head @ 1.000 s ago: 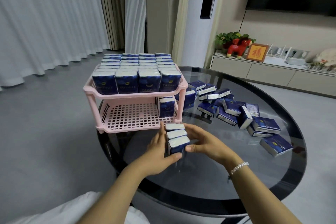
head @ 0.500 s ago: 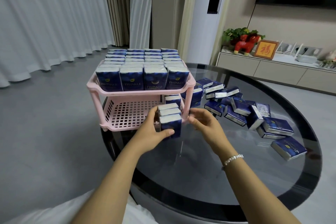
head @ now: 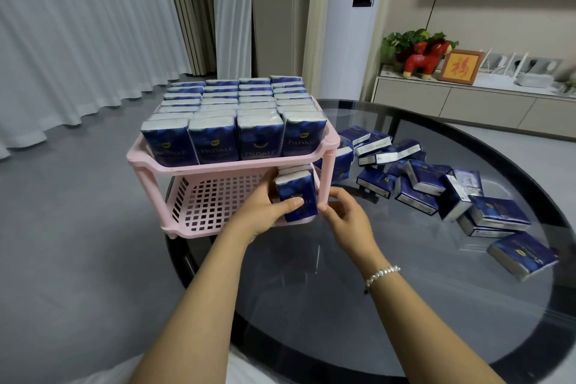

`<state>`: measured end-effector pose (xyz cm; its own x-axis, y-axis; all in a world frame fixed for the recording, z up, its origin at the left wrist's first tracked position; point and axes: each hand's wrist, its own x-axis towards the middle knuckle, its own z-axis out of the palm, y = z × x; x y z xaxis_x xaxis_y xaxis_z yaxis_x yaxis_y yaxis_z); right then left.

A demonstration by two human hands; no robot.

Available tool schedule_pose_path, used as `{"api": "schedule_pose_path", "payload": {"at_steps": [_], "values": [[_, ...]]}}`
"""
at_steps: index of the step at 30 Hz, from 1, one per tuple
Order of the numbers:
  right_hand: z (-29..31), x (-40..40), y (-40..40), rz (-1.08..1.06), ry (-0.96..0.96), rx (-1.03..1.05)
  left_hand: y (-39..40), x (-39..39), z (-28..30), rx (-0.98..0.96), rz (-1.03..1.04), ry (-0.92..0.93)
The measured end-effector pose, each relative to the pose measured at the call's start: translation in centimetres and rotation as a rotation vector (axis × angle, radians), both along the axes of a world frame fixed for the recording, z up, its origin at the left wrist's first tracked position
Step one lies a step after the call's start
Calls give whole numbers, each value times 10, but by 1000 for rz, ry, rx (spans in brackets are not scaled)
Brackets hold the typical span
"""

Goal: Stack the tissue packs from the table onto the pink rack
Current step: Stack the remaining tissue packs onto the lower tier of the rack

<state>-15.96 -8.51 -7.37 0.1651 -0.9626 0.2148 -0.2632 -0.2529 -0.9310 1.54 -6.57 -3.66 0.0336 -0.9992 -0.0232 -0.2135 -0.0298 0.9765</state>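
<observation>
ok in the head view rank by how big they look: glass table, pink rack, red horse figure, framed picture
1. glass table
2. pink rack
3. red horse figure and framed picture: look alike, so unranked.

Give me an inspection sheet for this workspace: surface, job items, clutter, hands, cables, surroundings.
Surface: round dark glass table, reflective.
Job's things: pink rack at the table's left edge, top shelf full of upright tissue packs; lower shelf mostly bare; loose packs heaped on the table to the right.
Clutter: nothing seen.
Grippers: left hand grips a small stack of packs at the lower shelf's right front corner; right hand beside the rack's leg, holding nothing.
Cables: nothing seen.
Surroundings: curtains, cabinet with red horse figure and framed picture.
</observation>
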Motion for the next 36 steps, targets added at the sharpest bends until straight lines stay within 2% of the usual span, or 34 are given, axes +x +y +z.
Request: {"api": "schedule_pose_path", "payload": {"at_steps": [7,13,22,24,26,28,31,36], "values": [[0,1,0,-20,7,-19,-10,-8,-4,-71,128,-284],[1,1,1,-13,14,-14,-8,-8,-4,-140,105,-486],[2,2,3,-13,24,-30,-6,-11,-5,-48,62,-749],[1,2,4,-8,25,-40,-3,-11,-6,-22,27,-747],[1,3,5,-9,10,-42,0,-13,-7,-20,2,-618],[2,4,5,-12,-6,-46,2,-18,-6,-109,32,-522],[2,5,6,-15,-21,-45,3,-25,-1,-223,75,-550],[1,5,5,-17,-23,-51,-2,-28,-2,-158,84,-581]]}}
